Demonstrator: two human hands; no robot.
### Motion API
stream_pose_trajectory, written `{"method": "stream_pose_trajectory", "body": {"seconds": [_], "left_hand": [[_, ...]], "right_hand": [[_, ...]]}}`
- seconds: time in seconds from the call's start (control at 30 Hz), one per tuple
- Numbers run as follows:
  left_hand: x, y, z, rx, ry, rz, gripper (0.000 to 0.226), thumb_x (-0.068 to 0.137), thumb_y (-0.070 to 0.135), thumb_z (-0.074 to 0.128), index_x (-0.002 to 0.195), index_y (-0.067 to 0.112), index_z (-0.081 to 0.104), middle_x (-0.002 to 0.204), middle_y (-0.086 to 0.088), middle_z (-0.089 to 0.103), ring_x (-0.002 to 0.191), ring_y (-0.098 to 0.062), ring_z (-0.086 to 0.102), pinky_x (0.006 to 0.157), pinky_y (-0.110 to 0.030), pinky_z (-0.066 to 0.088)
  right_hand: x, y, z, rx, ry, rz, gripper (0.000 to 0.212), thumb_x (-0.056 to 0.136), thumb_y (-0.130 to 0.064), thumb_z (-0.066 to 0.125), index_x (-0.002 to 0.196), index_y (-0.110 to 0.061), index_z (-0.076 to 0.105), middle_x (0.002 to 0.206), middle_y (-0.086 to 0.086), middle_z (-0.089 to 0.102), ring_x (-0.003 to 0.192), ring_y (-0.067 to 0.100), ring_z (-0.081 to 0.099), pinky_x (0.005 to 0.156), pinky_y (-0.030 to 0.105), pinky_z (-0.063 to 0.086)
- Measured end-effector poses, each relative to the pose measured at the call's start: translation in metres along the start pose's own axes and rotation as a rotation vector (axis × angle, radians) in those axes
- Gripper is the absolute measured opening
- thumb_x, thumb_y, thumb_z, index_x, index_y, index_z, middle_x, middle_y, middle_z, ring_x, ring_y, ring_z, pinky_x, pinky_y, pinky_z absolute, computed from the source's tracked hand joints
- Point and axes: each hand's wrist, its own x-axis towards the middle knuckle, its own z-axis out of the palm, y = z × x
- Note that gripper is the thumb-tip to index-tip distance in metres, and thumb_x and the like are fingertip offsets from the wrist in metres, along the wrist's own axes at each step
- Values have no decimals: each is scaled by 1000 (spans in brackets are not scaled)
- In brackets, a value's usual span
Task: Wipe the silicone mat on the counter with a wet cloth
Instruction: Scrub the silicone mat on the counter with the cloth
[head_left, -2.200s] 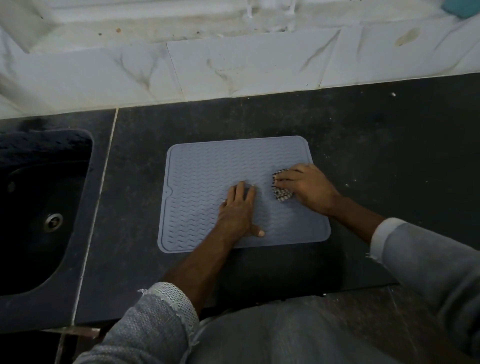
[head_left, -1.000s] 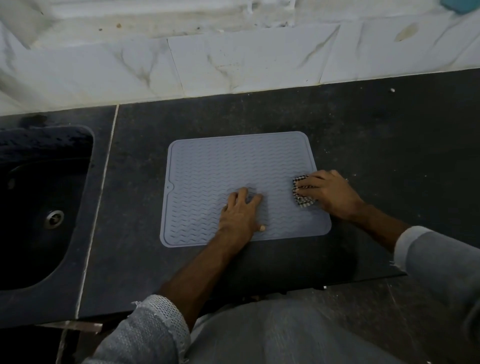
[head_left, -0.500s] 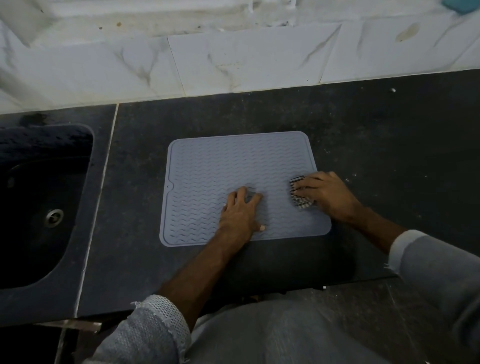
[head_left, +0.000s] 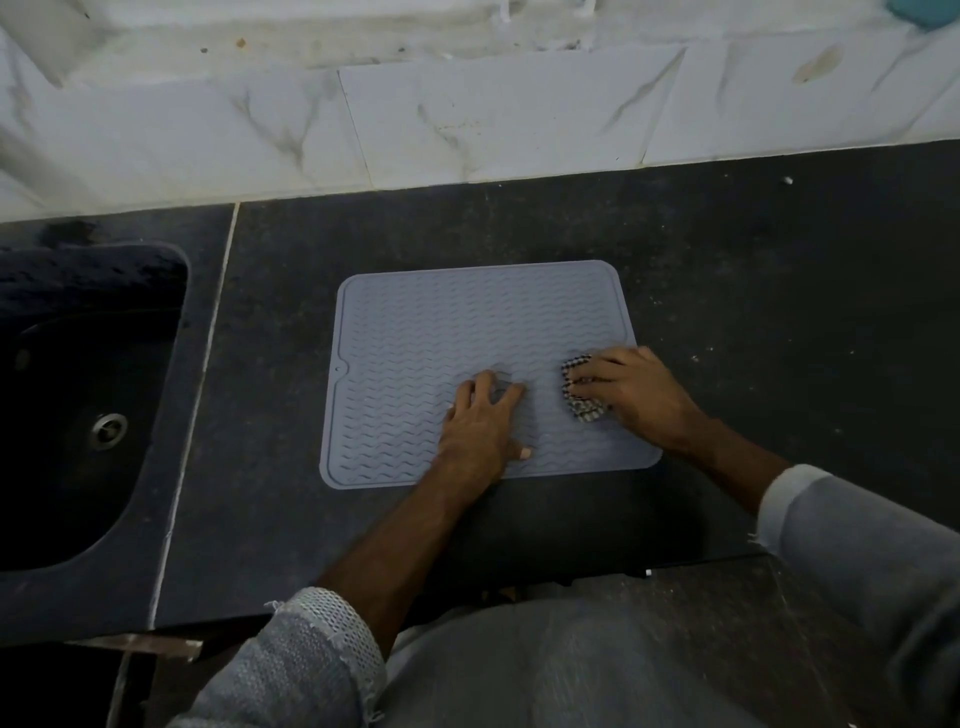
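A grey silicone mat (head_left: 441, 332) with a wavy ridge pattern lies flat on the dark counter (head_left: 753, 270). My left hand (head_left: 480, 423) rests palm down on the mat's near middle, fingers straight and spread. My right hand (head_left: 631, 392) covers a small black-and-white checked cloth (head_left: 579, 392) near the mat's right edge and presses it against the mat. Only the cloth's left part shows beyond my fingers, which bend over it.
A dark sink (head_left: 78, 395) with a metal drain (head_left: 109, 428) is sunk into the counter on the left. A white marble-tiled wall (head_left: 493, 114) runs along the back. The counter's front edge lies just below my forearms.
My right hand went with the cloth from the mat's middle to its right edge, then came back a little to the left. My left hand has stayed put.
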Motion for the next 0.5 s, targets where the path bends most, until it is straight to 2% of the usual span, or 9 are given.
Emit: {"method": "stream_pose_trajectory", "body": {"seconds": [0.13,0.33,0.5], "left_hand": [[-2,-1,2,-12,11,16,88,80,46,70,150,32,18,156,-7,5,142,-32,5,113,-53,23],[-9,-3,4,-32,40,39,83,84,43,66,150,32,17,157,-6,5,144,-31,7,113,-51,19],[-20,-22,-1,-19,63,8,83,87,42,64,151,34,12,160,-4,-1,146,-29,-1,115,-49,12]], "right_hand": [[-20,17,-7,-21,-5,65,48,63,-10,82,108,-16,69,119,5,65,109,34,58,76,43,43],[-20,12,-4,-40,17,98,46,64,-6,80,107,-16,69,117,5,66,106,33,58,76,44,44],[-15,13,-4,-60,-3,123,45,67,-3,76,108,-17,69,118,3,65,105,31,57,76,41,40]]}}
